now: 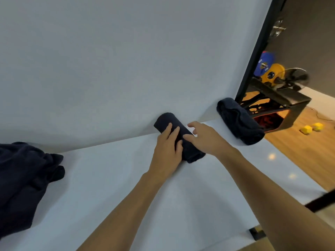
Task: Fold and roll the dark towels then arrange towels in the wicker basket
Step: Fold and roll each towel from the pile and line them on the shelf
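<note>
A tightly rolled dark towel (165, 121) lies on the white table (108, 187), close to the white backdrop. My left hand (167, 151) grips the roll from the near side, with its fingers laid over the top. My right hand (204, 139) hovers at the roll's right side with fingers spread; only its thumb touches the cloth. A second rolled dark towel (239, 122) lies at the table's far right corner, apart from both hands. A loose heap of dark towels (23, 178) sits at the left edge.
The white backdrop (126, 60) rises right behind the rolls. Past the table's right edge there is a wooden floor (299, 153), a black rack (282, 100) with blue and yellow weight plates, and two yellow blocks (311, 128).
</note>
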Demonstrator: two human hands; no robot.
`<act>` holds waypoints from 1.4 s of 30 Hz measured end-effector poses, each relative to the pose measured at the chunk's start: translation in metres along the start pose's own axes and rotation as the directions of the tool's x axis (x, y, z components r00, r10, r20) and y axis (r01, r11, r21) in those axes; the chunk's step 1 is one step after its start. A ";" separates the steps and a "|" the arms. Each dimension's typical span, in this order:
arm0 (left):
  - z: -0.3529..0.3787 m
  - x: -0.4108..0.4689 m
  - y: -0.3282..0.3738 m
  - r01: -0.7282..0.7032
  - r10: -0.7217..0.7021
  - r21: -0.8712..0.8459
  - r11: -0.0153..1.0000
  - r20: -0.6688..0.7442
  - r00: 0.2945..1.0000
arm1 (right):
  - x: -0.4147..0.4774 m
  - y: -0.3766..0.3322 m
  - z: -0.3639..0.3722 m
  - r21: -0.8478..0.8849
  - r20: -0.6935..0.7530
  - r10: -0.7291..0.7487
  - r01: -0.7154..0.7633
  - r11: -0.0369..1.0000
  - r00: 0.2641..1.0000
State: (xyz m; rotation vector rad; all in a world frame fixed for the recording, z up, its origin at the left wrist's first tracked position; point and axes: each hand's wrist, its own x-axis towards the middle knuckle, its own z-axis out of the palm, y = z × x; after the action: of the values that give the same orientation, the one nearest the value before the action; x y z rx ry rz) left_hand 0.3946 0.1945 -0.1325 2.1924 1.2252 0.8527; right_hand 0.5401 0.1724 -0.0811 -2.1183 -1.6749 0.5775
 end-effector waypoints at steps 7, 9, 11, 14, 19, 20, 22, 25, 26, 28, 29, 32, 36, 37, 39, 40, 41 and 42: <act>0.037 0.021 0.041 0.070 -0.085 -0.243 0.967 -0.054 0.995 | -0.014 0.020 -0.015 -0.082 -0.179 -0.054 0.039 0.996 0.982; 0.050 0.027 0.051 0.085 -0.108 -0.284 0.955 -0.066 0.992 | -0.017 0.024 -0.026 -0.081 -0.196 -0.039 0.023 0.996 0.980; 0.064 0.035 0.063 0.090 -0.123 -0.326 0.941 -0.082 0.989 | -0.019 0.030 -0.034 -0.069 -0.212 -0.005 -0.010 0.998 0.977; 0.079 0.049 0.076 0.090 -0.140 -0.371 0.924 -0.110 0.984 | -0.013 0.039 -0.043 -0.117 -0.242 0.025 -0.055 0.992 0.970; 0.100 0.056 0.087 0.094 -0.119 -0.364 0.927 -0.047 0.992 | -0.006 0.057 -0.047 -0.302 -0.232 0.047 -0.118 0.946 0.972; 0.103 0.055 0.088 0.097 -0.106 -0.353 0.931 -0.006 0.994 | -0.007 0.060 -0.045 -0.353 -0.226 0.045 -0.125 0.927 0.973; 0.103 0.057 0.088 0.074 -0.049 -0.260 0.963 0.100 0.994 | -0.009 0.065 -0.040 -0.445 -0.246 0.051 -0.159 0.881 0.968; 0.087 0.059 0.088 0.034 0.000 -0.143 0.989 0.232 0.973 | -0.012 0.060 -0.038 -0.502 -0.327 0.051 -0.219 0.837 0.943; 0.078 0.057 0.087 0.029 0.011 -0.162 0.986 0.242 0.970 | -0.013 0.055 -0.036 -0.507 -0.355 0.028 -0.218 0.834 0.934; 0.057 0.049 0.081 0.039 0.012 -0.220 0.975 0.226 0.974 | -0.014 0.043 -0.029 -0.479 -0.408 -0.066 -0.152 0.864 0.910; 0.045 0.043 0.076 0.050 -0.003 -0.220 0.974 0.208 0.978 | -0.014 0.033 -0.024 -0.448 -0.427 -0.123 -0.091 0.889 0.896; -0.001 0.023 0.060 0.084 -0.065 -0.159 0.984 0.121 0.990 | -0.015 -0.004 -0.006 -0.328 -0.377 -0.241 0.115 0.938 0.894; -0.073 -0.018 0.009 0.205 -0.205 0.053 0.977 -0.007 0.979 | -0.026 -0.073 0.042 -0.054 -0.202 -0.365 0.362 0.931 0.909; -0.092 -0.032 -0.005 0.251 -0.248 0.139 0.958 -0.041 0.968 | -0.030 -0.091 0.056 0.006 -0.145 -0.410 0.415 0.910 0.901; -0.131 -0.062 -0.032 0.361 -0.334 0.320 0.876 -0.139 0.932 | -0.041 -0.126 0.085 0.103 -0.026 -0.491 0.491 0.865 0.871; -0.151 -0.079 -0.044 0.413 -0.361 0.413 0.812 -0.200 0.911 | -0.047 -0.143 0.099 0.146 0.031 -0.521 0.512 0.846 0.853; -0.171 -0.097 -0.055 0.453 -0.371 0.506 0.734 -0.260 0.891 | -0.054 -0.159 0.112 0.182 0.085 -0.547 0.527 0.830 0.833; -0.189 -0.115 -0.063 0.480 -0.361 0.590 0.650 -0.315 0.877 | -0.061 -0.174 0.125 0.211 0.132 -0.571 0.540 0.815 0.810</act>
State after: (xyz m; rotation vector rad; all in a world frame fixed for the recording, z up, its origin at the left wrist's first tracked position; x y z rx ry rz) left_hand 0.1771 0.1453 -0.0768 2.1678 2.3019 0.4404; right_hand 0.3181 0.1562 -0.0898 -1.3781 -2.1470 0.7091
